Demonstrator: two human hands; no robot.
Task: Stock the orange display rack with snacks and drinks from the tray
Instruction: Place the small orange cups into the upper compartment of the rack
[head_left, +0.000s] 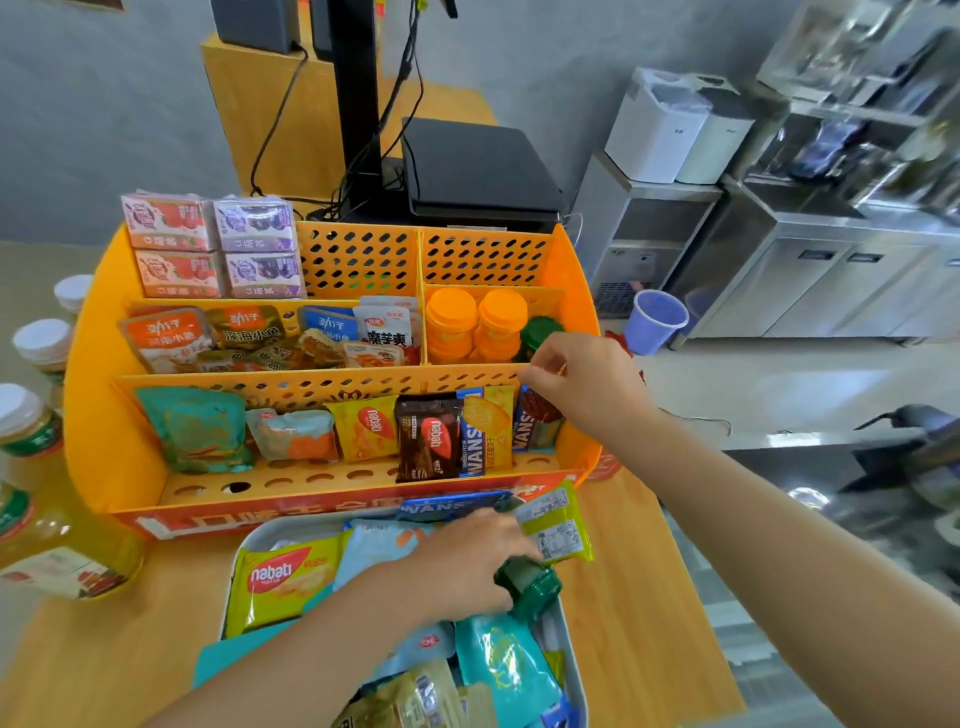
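Green-capped bottle (527, 584) lies in the tray (234, 571); the left hand (467, 558) seemingly curls on its rigid cap, the surest hold. Right hand (576, 384) pinches loosely over the orange rack (98, 415).

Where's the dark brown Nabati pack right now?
The dark brown Nabati pack stands upright in the orange rack's front row, between a yellow Nabati pack and a blue Wansu pack.
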